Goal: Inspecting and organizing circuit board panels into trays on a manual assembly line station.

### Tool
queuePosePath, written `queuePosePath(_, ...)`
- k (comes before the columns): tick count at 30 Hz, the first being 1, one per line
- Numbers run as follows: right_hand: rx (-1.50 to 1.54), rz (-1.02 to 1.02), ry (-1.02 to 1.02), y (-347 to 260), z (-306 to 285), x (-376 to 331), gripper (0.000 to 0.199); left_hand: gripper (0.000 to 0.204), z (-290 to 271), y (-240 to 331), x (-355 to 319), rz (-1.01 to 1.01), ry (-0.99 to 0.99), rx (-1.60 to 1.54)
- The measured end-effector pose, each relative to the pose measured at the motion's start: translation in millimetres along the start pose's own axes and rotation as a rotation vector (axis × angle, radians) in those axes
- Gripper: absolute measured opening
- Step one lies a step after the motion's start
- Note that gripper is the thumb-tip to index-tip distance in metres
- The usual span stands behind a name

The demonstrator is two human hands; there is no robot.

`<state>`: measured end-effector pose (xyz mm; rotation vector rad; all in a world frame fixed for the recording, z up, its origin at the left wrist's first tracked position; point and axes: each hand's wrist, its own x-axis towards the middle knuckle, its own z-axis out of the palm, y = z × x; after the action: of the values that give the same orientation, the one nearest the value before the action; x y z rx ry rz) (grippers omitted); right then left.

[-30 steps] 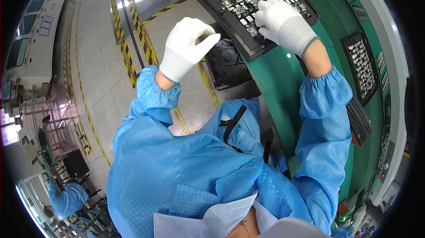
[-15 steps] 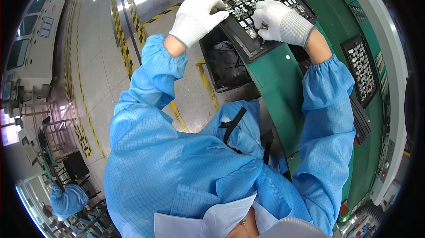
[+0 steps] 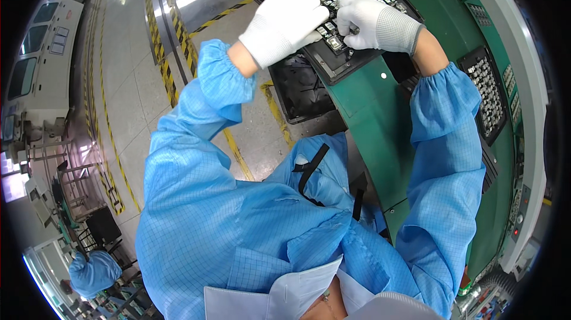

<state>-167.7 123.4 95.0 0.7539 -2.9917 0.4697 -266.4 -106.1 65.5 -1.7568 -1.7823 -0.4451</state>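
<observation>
A black tray (image 3: 339,68) lies tilted across the green workbench, filled with rows of small electronic modules (image 3: 335,42) with pale and metallic parts. My left hand (image 3: 286,22), in a white knit glove, is over the tray's left side with its back up. Its fingers are bent together, and whatever they hold is hidden. In a matching glove, my right hand (image 3: 373,24) rests over the rows at the tray's near right part. Its fingers curl toward the thumb, and I cannot make out anything between them.
Beneath the tray's left edge stands a black bin (image 3: 300,91) lined with dark plastic. A second black tray of small parts (image 3: 486,91) is at the right on the green bench (image 3: 380,135). Yellow-black floor tape (image 3: 160,46) runs at left; a seated person in blue (image 3: 94,272) is far off.
My left hand has moved right and inward over the tray, toward my right hand, and turned its back upward. The right hand has shifted only slightly left.
</observation>
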Motion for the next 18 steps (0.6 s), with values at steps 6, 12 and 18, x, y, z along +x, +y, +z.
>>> queuePosePath(6,0.112,-0.013,0.185,-3,-25,8,0.007,0.036,-2,-13,7,0.268,0.075,0.078)
queuePosePath(12,0.083,0.190,0.459,-74,-89,-29,0.014,0.029,-4,-13,23,0.141,0.212,0.104)
queuePosePath(18,-0.153,0.414,0.767,-91,-126,-111,0.019,0.035,-12,-4,25,-0.032,0.160,0.297)
